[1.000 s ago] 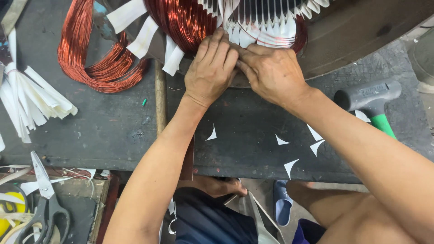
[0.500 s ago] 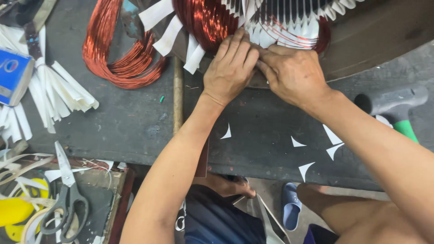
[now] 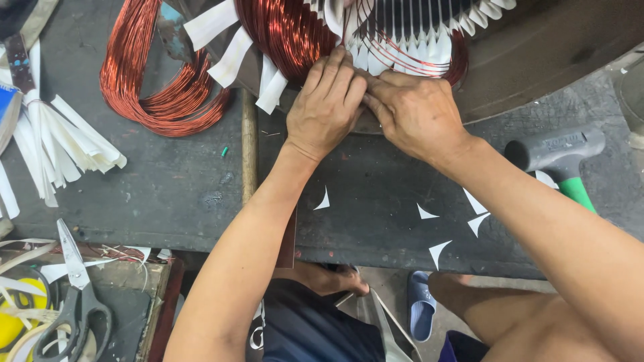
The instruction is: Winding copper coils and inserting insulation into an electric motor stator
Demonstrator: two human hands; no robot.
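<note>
Both hands are pressing at the stator on the worktop's far edge — left hand lying flat on coil, right hand pinching white paper.

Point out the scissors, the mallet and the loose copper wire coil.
scissors (image 3: 75, 295): head view, on the blades just above the pivot.
mallet (image 3: 555, 149): head view, on its grey head.
copper wire coil (image 3: 157, 100): head view, on the lower strands of the loop.
</note>
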